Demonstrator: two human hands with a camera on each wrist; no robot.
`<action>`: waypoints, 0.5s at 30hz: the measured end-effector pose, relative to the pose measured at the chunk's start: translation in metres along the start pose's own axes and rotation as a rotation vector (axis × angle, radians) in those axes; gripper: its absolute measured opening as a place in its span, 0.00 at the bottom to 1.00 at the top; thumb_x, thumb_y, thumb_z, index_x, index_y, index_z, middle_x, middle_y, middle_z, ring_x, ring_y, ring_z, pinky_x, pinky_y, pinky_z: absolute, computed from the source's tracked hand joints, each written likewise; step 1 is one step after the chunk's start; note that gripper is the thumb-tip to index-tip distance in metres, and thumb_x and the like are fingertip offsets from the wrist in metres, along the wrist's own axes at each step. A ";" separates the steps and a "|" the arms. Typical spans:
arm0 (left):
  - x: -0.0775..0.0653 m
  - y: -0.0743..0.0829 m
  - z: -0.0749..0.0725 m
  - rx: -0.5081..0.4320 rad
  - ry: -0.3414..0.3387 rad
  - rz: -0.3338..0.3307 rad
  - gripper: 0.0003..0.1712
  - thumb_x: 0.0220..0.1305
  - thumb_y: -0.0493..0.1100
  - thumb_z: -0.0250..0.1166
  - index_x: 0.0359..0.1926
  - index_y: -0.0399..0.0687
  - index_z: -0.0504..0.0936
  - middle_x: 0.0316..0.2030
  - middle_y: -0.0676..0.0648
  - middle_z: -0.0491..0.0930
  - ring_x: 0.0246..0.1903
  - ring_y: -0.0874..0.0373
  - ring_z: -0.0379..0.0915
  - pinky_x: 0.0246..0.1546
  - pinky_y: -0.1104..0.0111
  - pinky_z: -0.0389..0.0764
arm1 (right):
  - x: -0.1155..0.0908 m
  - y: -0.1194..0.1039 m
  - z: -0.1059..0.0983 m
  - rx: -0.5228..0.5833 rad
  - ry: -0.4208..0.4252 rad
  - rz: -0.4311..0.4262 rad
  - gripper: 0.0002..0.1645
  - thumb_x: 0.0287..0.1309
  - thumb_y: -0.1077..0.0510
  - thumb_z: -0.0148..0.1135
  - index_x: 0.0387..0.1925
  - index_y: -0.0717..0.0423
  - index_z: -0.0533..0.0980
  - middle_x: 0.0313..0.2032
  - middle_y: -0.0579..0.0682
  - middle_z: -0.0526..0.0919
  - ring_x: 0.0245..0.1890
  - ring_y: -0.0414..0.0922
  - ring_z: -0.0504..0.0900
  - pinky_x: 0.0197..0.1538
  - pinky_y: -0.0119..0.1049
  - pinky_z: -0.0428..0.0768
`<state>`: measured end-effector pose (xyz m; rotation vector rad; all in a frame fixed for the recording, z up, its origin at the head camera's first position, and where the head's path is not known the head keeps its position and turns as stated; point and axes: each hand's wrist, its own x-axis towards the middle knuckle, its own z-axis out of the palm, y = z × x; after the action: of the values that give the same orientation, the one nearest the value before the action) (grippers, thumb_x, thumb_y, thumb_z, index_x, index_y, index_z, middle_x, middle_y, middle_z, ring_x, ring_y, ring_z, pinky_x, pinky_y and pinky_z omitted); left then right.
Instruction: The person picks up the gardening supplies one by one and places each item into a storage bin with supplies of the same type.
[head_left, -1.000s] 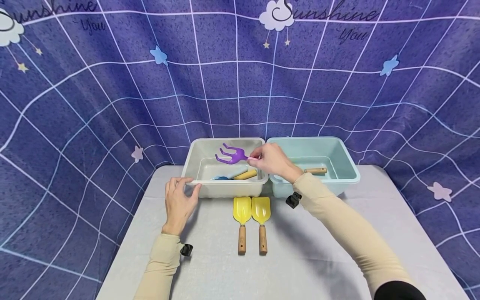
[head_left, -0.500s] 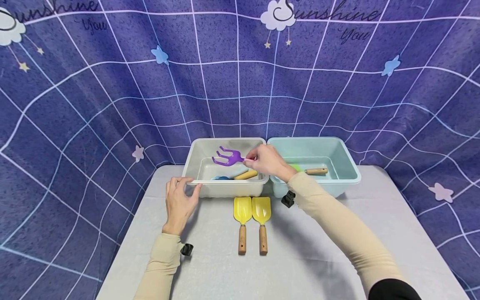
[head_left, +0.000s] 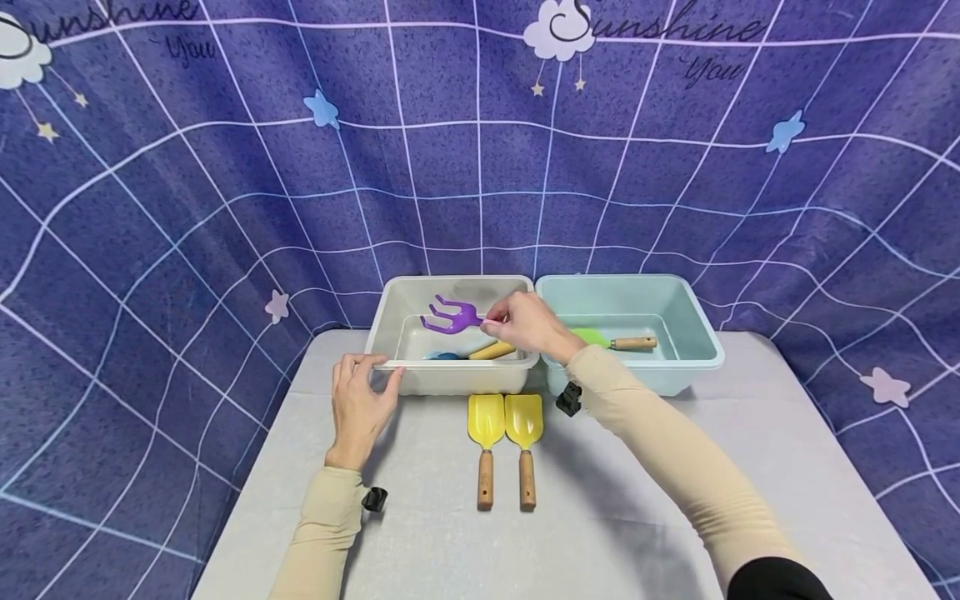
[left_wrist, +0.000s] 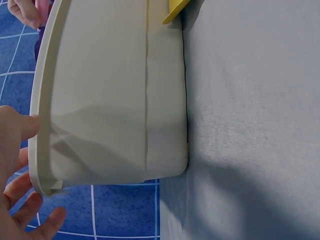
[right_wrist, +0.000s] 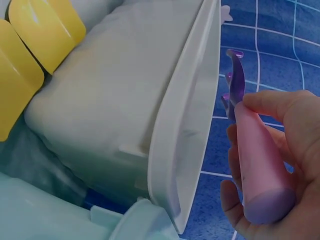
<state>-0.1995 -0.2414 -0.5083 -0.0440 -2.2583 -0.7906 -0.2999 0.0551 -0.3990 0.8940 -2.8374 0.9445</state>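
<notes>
Holding a purple three-pronged plastic hand rake [head_left: 455, 317] by its pink rounded handle [right_wrist: 260, 160], the right hand [head_left: 527, 322] hangs over a light grey rectangular plastic bin [head_left: 450, 380]. That grip is definitely closed around the handle, thumb on one side and fingers curled on the other. The rake itself is above the bin's opening, prongs pointing toward the person's left.

Left hand [head_left: 362, 408] is at the bin's near left corner: thumb and fingers are apart, just resting on the rim, not really clamped on anything. Both arms are in beige sleeves [head_left: 667, 442].

Inside the grey bin there's a blue piece [head_left: 444, 356] and a yellow handle-like piece [head_left: 492, 350], both partly hidden by the front wall. Right beside it sits a pale aqua rectangular plastic bin [head_left: 701, 360], with a lime green tool with a wooden handle [head_left: 633, 343] lying in it, its green end partly behind the right wrist.

Out front, two yellow scoops with wooden handles [head_left: 486, 421] lie side by side on the pale grey tabletop [head_left: 450, 550], blades toward the bins.
</notes>
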 end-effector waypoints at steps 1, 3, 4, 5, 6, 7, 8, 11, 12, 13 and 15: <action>0.000 0.000 0.000 0.000 -0.001 0.000 0.20 0.59 0.48 0.80 0.46 0.40 0.89 0.44 0.37 0.78 0.47 0.35 0.72 0.52 0.48 0.71 | 0.001 0.001 0.001 0.004 -0.004 0.006 0.11 0.68 0.50 0.69 0.40 0.50 0.92 0.36 0.44 0.94 0.24 0.35 0.78 0.30 0.30 0.76; 0.000 0.000 0.000 -0.001 0.000 -0.001 0.20 0.59 0.49 0.80 0.46 0.40 0.89 0.44 0.37 0.78 0.47 0.35 0.72 0.52 0.48 0.71 | 0.002 0.001 0.003 0.012 -0.013 0.014 0.12 0.69 0.49 0.69 0.40 0.51 0.92 0.37 0.45 0.94 0.25 0.35 0.79 0.31 0.30 0.77; 0.000 0.000 0.000 -0.001 -0.001 -0.002 0.20 0.59 0.49 0.80 0.46 0.40 0.89 0.44 0.37 0.78 0.47 0.35 0.72 0.52 0.48 0.71 | 0.002 0.001 0.004 0.015 -0.017 0.019 0.12 0.69 0.49 0.69 0.41 0.51 0.92 0.38 0.45 0.94 0.25 0.35 0.80 0.32 0.30 0.77; 0.000 0.001 0.001 -0.001 -0.001 -0.002 0.20 0.59 0.49 0.80 0.46 0.40 0.89 0.44 0.37 0.78 0.47 0.35 0.72 0.52 0.48 0.71 | 0.003 0.001 0.005 0.019 -0.021 0.022 0.12 0.69 0.49 0.69 0.41 0.51 0.92 0.39 0.46 0.94 0.26 0.35 0.80 0.32 0.30 0.78; 0.000 0.001 0.001 -0.001 -0.001 -0.003 0.20 0.59 0.49 0.80 0.46 0.40 0.89 0.44 0.37 0.78 0.47 0.35 0.72 0.52 0.48 0.71 | 0.003 0.001 0.006 0.023 -0.023 0.027 0.12 0.69 0.49 0.69 0.41 0.51 0.92 0.40 0.46 0.94 0.26 0.35 0.81 0.33 0.30 0.78; 0.000 0.001 0.001 -0.001 -0.001 -0.002 0.20 0.59 0.49 0.80 0.46 0.40 0.89 0.44 0.37 0.78 0.47 0.35 0.72 0.52 0.48 0.71 | 0.003 0.001 0.006 0.023 -0.024 0.031 0.12 0.70 0.49 0.69 0.42 0.51 0.92 0.40 0.46 0.94 0.26 0.36 0.81 0.33 0.31 0.78; 0.000 0.000 0.001 -0.001 -0.001 -0.002 0.20 0.59 0.48 0.80 0.46 0.40 0.89 0.44 0.36 0.78 0.47 0.35 0.71 0.52 0.48 0.71 | 0.003 0.001 0.007 0.020 -0.023 0.030 0.12 0.70 0.49 0.69 0.42 0.51 0.92 0.40 0.46 0.94 0.27 0.36 0.81 0.33 0.31 0.79; 0.000 0.000 0.001 0.001 -0.001 0.001 0.20 0.59 0.48 0.80 0.46 0.40 0.89 0.44 0.37 0.78 0.47 0.35 0.72 0.52 0.48 0.71 | 0.004 0.000 0.009 0.017 -0.026 0.037 0.12 0.70 0.49 0.69 0.42 0.51 0.92 0.40 0.45 0.94 0.27 0.36 0.82 0.33 0.31 0.78; 0.000 0.000 0.001 0.002 -0.001 0.002 0.20 0.59 0.48 0.80 0.46 0.40 0.89 0.44 0.37 0.78 0.47 0.35 0.72 0.52 0.48 0.71 | 0.005 0.001 0.010 0.015 -0.026 0.037 0.12 0.70 0.49 0.69 0.42 0.51 0.92 0.40 0.45 0.94 0.27 0.36 0.82 0.33 0.31 0.78; 0.000 0.000 0.001 0.003 -0.001 0.003 0.20 0.59 0.48 0.80 0.46 0.40 0.89 0.45 0.37 0.78 0.47 0.35 0.72 0.52 0.48 0.71 | 0.005 0.001 0.010 0.012 -0.025 0.034 0.12 0.69 0.50 0.69 0.42 0.50 0.92 0.40 0.45 0.94 0.27 0.36 0.82 0.33 0.31 0.78; 0.000 -0.001 0.001 0.003 -0.002 0.003 0.20 0.59 0.48 0.80 0.46 0.40 0.89 0.45 0.37 0.78 0.48 0.35 0.72 0.52 0.48 0.71 | 0.006 0.001 0.012 0.013 -0.025 0.030 0.11 0.69 0.50 0.69 0.41 0.50 0.92 0.39 0.45 0.94 0.27 0.36 0.82 0.32 0.31 0.77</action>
<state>-0.1999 -0.2415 -0.5092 -0.0467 -2.2608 -0.7862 -0.3033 0.0461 -0.4087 0.8729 -2.8762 0.9630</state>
